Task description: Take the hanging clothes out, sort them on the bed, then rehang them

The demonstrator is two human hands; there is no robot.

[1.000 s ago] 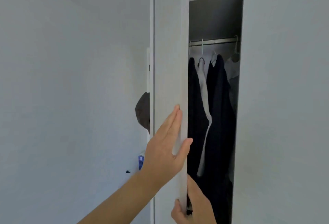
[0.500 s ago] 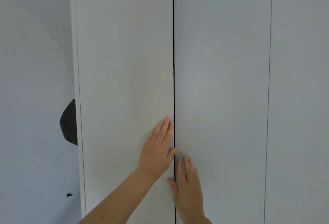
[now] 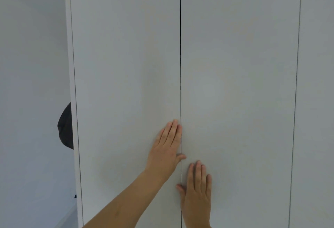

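Against the closed wardrobe, both of your hands lie flat with straight fingers. Your left hand [image 3: 166,148] presses the left door [image 3: 126,83] just beside the seam [image 3: 180,64], its thumb reaching across that dark line; your right hand [image 3: 197,191] rests lower, palm on the right door [image 3: 238,83], thumb at the seam. Neither grip pinches or curls round anything; each is spread and pressing.

None of the hanging clothes show: they sit, by my reading of the task, behind these panels, so their colour, number and hangers cannot be told. Both doors are plain, pale grey-white, smooth and handle-free, meeting edge to edge; a further panel [image 3: 316,83] stands beyond a second thin line at the right. Past the wardrobe's left edge, a dark rounded shape [image 3: 66,128] peeks out against the wall [image 3: 32,83]; what it is, I cannot say.

As for handling, the doors look stiff and slick, with no knob to catch, so a push near the seam or fingertips hooked round a door edge is probably your way in. Clothes will likely be light, soft and floppy, prone to sliding off their hangers. Take each by the hanger's hook or neck, not by the cloth, and keep it level while carrying it to the bed, which is out of view.
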